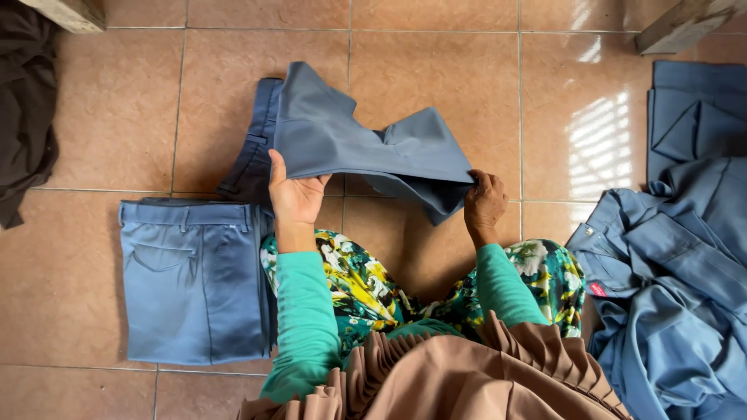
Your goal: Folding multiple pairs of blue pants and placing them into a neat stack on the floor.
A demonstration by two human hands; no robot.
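1. The tiled floor [436, 93], of glossy terracotta squares, fills the view, with a patch of window light on the right.
2. A heap of blue-grey garments [677, 288] lies loose at the right edge, reaching from the top to the bottom of the picture.
3. The folded trousers [194, 280], pale blue, lie flat on the floor at the left, waistband towards the top, just beside the person's left forearm.
4. The blue-grey trousers [366, 148] being handled are held up off the floor in front of the person's knees (the waist end trails down onto the tiles at upper left, partly overlapping the folded pair).
5. A dark cloth [23, 117] hangs in at the far left edge.
6. The left hand [294, 194], on a green sleeve, is closed on the lifted cloth's lower edge, thumb on top and fingers behind the fabric.
7. The right hand [484, 204] pinches the other end of that edge, fingers curled shut around the fold.
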